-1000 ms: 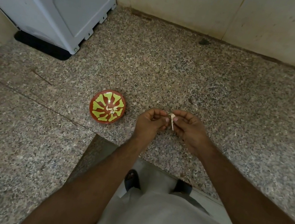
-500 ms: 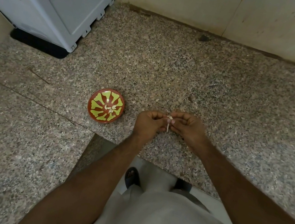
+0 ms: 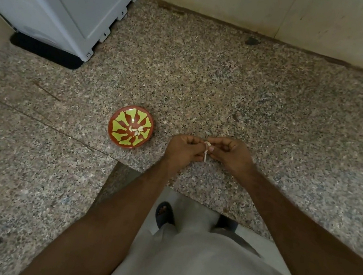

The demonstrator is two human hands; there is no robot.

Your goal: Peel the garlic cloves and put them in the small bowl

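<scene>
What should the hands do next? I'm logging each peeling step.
Probably pull the hanging skin free: both hands, left and right, pinch the clove, still partly wrapped, so it isn't ready for the bowl.

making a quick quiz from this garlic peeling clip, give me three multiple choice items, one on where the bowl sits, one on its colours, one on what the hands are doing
1. Where is the small bowl relative to the hands?
A. to the left of the left hand, on the granite counter
B. between the two hands
C. to the right of the right hand

2. What colours is the bowl?
A. plain white
B. red-brown with yellow-green shapes
C. blue with black stripes

3. What state are the hands in?
A. both flat on the counter
B. one holds the bowl
C. both pinch a garlic clove between them, a strip of skin hanging from it

Answers: 1 A, the bowl stands apart, left of the left hand. 2 B, its inside shows that pattern. 3 C, the fingertips of both hands meet on the clove.
</scene>
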